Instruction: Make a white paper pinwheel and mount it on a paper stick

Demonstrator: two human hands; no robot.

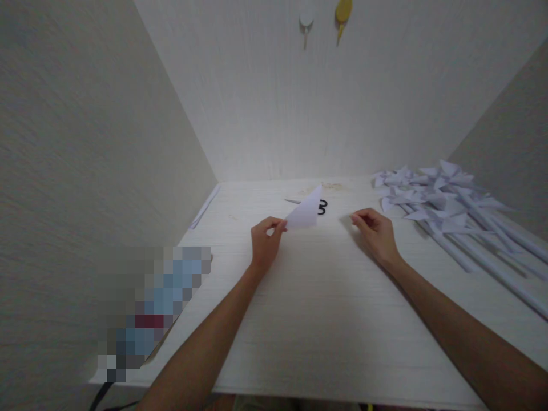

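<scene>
Pinched at one corner, a white paper triangle [305, 212] is held up by my left hand [266, 242] over the table [299, 319]. Black-handled scissors [322, 207] lie behind the paper, which hides part of their blades. My right hand [377, 235] hovers to the right of the paper, apart from it. Its thumb and fingers are drawn together, and nothing shows between them. Beyond that hand lie several white paper pinwheels [447, 214] on rolled paper sticks [492, 274], piled over one another.
Folded white paper [205, 205] rests along the table's left edge. A pixelated bluish object [166, 297] lies at the near left, with a black strap or cable [103, 395] below it. Walls enclose the back and sides. A white hook [306, 20] and a yellow hook [343, 14] hang on the back wall.
</scene>
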